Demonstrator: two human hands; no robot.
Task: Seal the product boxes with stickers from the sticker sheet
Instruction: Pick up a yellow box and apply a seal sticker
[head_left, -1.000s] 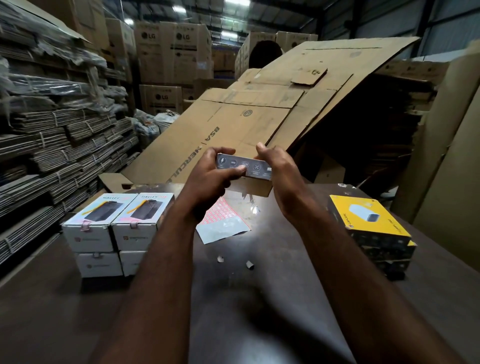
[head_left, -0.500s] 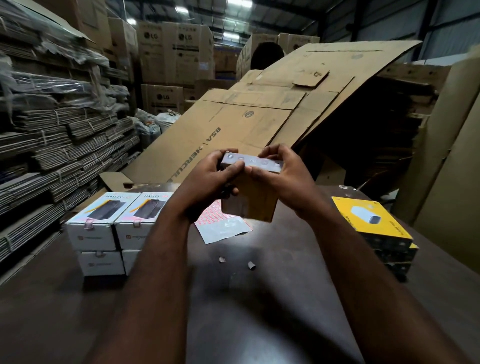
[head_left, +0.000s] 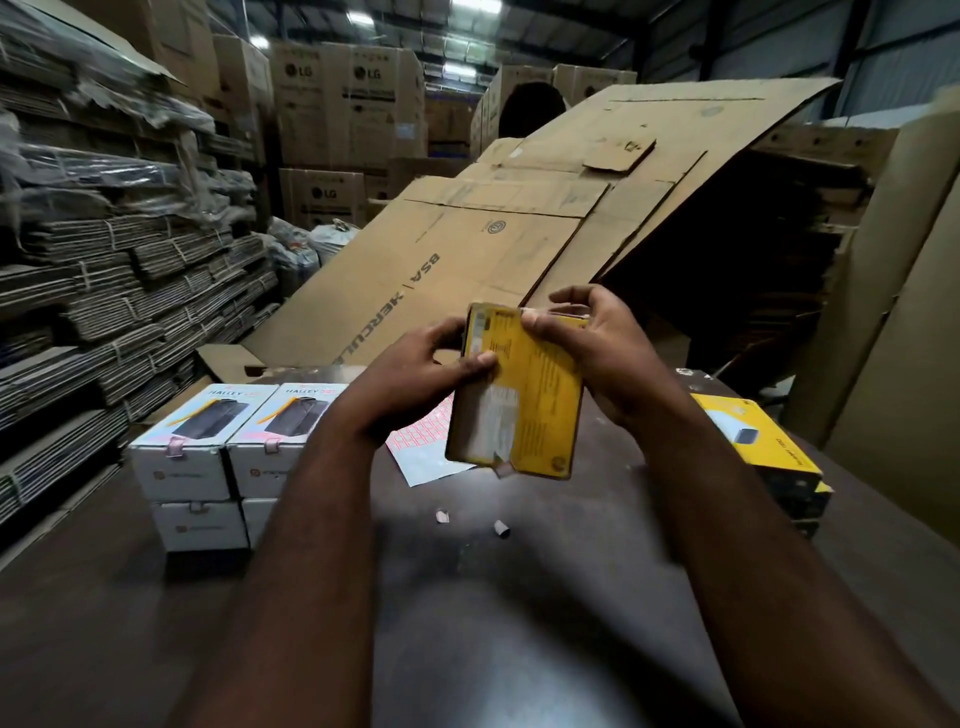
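A yellow product box (head_left: 524, 400) is held upright above the dark table, its printed yellow face with a white label turned toward me. My left hand (head_left: 415, 374) grips its upper left edge with the thumb on the face. My right hand (head_left: 597, 348) grips its upper right corner, fingers curled over the top. The sticker sheet (head_left: 426, 447), white with a red grid of stickers, lies on the table behind and below the box, partly hidden by it and my left wrist.
White boxes (head_left: 228, 457) stand stacked two high at the left. A stack of yellow-and-black boxes (head_left: 763, 452) sits at the right. Two small paper scraps (head_left: 470, 522) lie on the table (head_left: 519, 623). Large cardboard sheets (head_left: 493, 244) lean behind the table.
The box has been turned in both hands: its grey end faced me earlier, now its broad yellow face does. Both hands shifted their grip to its upper corners.
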